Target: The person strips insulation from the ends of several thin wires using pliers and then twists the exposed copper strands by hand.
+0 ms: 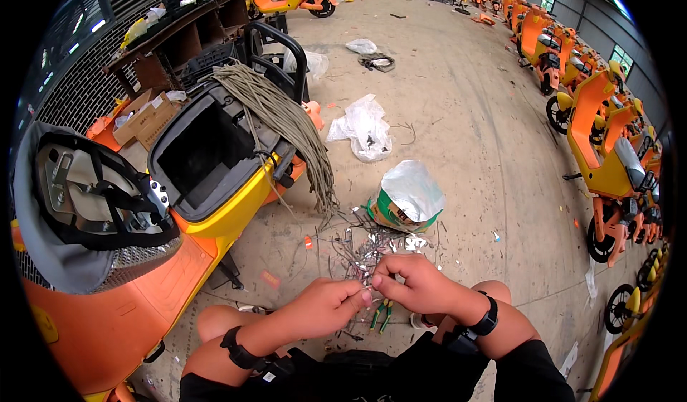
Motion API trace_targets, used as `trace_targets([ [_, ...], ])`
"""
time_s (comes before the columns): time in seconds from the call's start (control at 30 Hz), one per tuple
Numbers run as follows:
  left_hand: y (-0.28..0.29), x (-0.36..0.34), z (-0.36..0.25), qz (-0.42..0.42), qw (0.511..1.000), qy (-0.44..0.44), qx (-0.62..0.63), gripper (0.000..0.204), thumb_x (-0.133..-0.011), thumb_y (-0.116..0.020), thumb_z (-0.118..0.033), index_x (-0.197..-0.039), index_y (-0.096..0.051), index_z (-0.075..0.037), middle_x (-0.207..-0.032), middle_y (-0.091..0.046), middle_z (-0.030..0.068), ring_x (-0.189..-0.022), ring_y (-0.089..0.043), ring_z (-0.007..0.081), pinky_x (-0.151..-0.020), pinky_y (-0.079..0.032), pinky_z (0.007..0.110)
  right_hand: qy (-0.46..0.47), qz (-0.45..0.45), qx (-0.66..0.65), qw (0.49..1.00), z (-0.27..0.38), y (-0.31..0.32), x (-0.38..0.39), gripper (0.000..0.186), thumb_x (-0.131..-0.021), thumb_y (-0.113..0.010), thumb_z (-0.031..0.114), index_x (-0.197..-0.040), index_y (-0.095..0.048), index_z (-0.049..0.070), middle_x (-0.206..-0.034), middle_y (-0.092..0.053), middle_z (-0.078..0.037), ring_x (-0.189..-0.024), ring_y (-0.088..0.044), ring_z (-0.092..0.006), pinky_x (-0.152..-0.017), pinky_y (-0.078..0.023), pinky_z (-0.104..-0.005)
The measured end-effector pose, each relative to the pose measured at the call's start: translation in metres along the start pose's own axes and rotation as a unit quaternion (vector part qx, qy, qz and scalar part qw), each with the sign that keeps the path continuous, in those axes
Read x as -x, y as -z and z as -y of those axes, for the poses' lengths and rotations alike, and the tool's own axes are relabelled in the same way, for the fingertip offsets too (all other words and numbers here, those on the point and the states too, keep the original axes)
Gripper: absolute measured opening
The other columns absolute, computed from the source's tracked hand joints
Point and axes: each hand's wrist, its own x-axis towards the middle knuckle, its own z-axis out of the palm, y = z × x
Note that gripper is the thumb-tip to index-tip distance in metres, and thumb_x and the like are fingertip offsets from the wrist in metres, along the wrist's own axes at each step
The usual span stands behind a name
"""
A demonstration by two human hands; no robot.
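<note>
My left hand (328, 306) and my right hand (413, 282) meet low in the middle, fingertips almost touching. Each is closed in a pinch of thumb and forefinger. What lies between the fingertips is thin and small, and I cannot make it out. Just below them a pair of green-handled pliers (385, 316) lies on the floor. Beyond my hands spreads a heap of cut wire scraps (361, 255) with white bits mixed in. Behind the heap stands an open green and white sack (411, 191), its silvery inside showing.
At my left stands an orange and yellow scooter (215, 241), its seat (64, 252) tipped up. A bundle of grey-brown cables (286, 126) hangs over its open storage box (204, 151). White plastic (365, 126) lies farther off. Rows of scooters (597, 126) line the right.
</note>
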Motion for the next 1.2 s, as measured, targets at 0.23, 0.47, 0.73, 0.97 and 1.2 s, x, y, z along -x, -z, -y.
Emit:
trace_targets([
  [0.23,-0.009,0.004,-0.001,-0.097,0.868,-0.198,-0.445,0.018,-0.089,-0.067,-0.015,-0.077,-0.056,-0.007,-0.068,-0.05,0.0066,-0.061,-0.06,0.0258,-0.054,-0.05,0.039,-0.346,0.055,-0.364,0.863,-0.018,-0.002,-0.006,0.024,-0.101,-0.059,0.023,-0.088,-0.065,0.003,-0.077,-0.063,0.0,-0.064,-0.059,-0.0111,-0.055,-0.043,-0.0257],
  [0.47,-0.002,0.005,-0.007,-0.032,0.999,0.023,-0.032,0.023,-0.101,-0.06,-0.021,-0.086,-0.063,-0.003,-0.069,-0.051,-0.0001,-0.059,-0.054,0.0149,-0.056,-0.042,0.029,-0.214,0.069,-0.309,0.924,-0.006,-0.001,-0.002,0.024,-0.104,-0.057,0.024,-0.099,-0.069,0.004,-0.08,-0.064,-0.002,-0.075,-0.061,-0.0104,-0.067,-0.046,-0.024],
  [0.73,0.016,0.013,-0.009,0.182,0.783,0.182,0.566,0.032,-0.108,-0.05,-0.023,-0.093,-0.061,0.003,-0.068,-0.04,-0.0037,-0.061,-0.038,0.0089,-0.056,-0.029,0.024,0.06,0.116,-0.262,0.956,0.001,0.002,0.008,0.03,-0.103,-0.061,0.02,-0.129,-0.066,0.005,-0.099,-0.067,-0.005,-0.089,-0.063,-0.0157,-0.081,-0.05,-0.0303],
  [0.97,0.009,0.01,0.001,0.145,0.743,0.165,0.632,0.033,-0.108,-0.047,-0.025,-0.093,-0.059,0.002,-0.065,-0.037,-0.0038,-0.056,-0.034,0.0092,-0.053,-0.029,0.026,0.253,-0.028,0.271,0.928,0.004,0.001,0.003,0.044,-0.089,-0.074,0.026,-0.131,-0.066,0.013,-0.099,-0.064,-0.003,-0.091,-0.061,-0.024,-0.08,-0.047,-0.0362],
  [1.2,0.002,0.0,-0.001,0.065,0.908,0.244,0.335,0.029,-0.107,-0.051,-0.023,-0.093,-0.064,-0.002,-0.067,-0.049,-0.0008,-0.053,-0.043,0.0116,-0.051,-0.037,0.027,0.228,-0.033,0.377,0.897,0.003,0.002,0.001,0.019,-0.09,-0.073,0.029,-0.098,-0.07,0.012,-0.094,-0.064,-0.003,-0.088,-0.061,-0.0242,-0.076,-0.047,-0.0374],
])
